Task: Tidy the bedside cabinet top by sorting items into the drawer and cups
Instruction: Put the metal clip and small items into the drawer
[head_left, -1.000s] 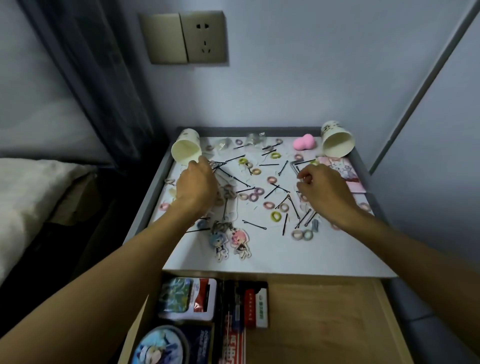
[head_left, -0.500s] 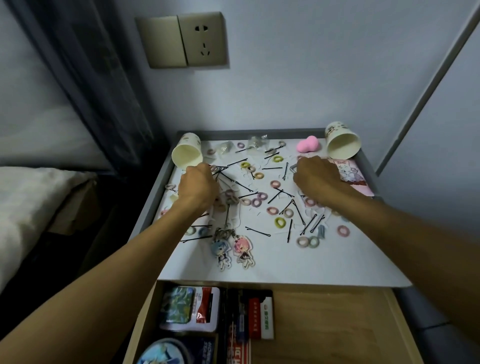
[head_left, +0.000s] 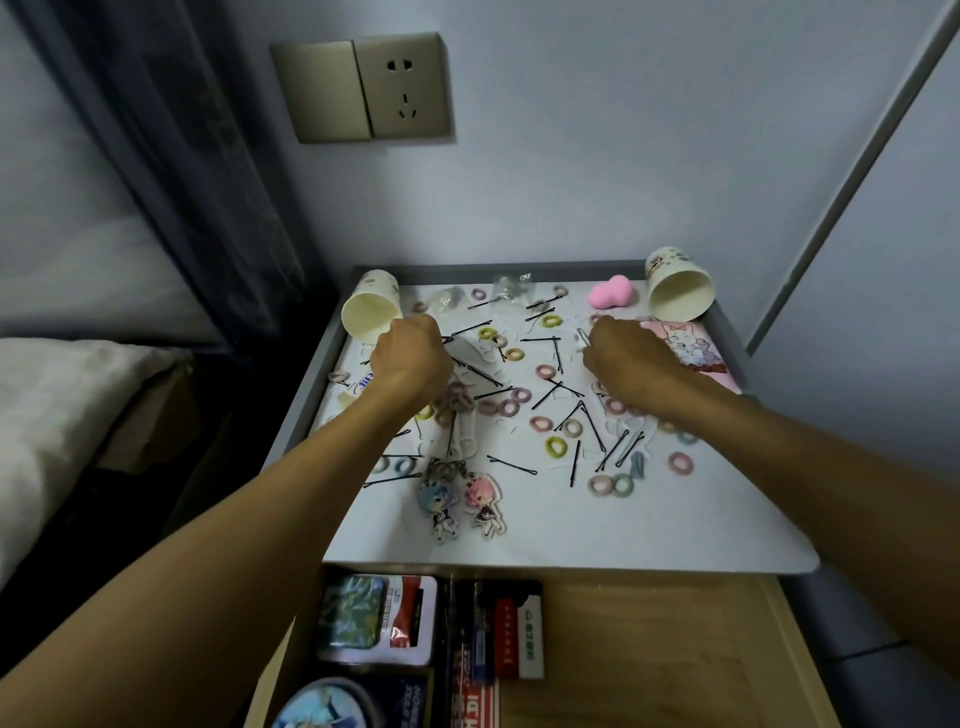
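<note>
The white cabinet top (head_left: 571, 535) is strewn with several black hairpins (head_left: 511, 465) and small coloured hair ties (head_left: 556, 445). Two paper cups lie on their sides at the back: the left cup (head_left: 371, 314) and the right cup (head_left: 680, 293). My left hand (head_left: 410, 358) is curled right beside the left cup's mouth, with a bunch of hairpin ends sticking out at its right side. My right hand (head_left: 623, 358) pinches a small silver clip (head_left: 583, 338) at mid-right. The open wooden drawer (head_left: 649, 649) is below.
Two cartoon keychains (head_left: 460, 501) lie near the front edge. A pink sponge (head_left: 613, 293) and a pink picture card (head_left: 688, 345) sit at the back right. Boxes and tins (head_left: 379, 618) fill the drawer's left side. A bed (head_left: 62, 415) is to the left.
Both hands have shifted slightly toward the back of the cabinet top. My right hand moved right and up with the small clip between its fingers; my left stays by the left cup.
</note>
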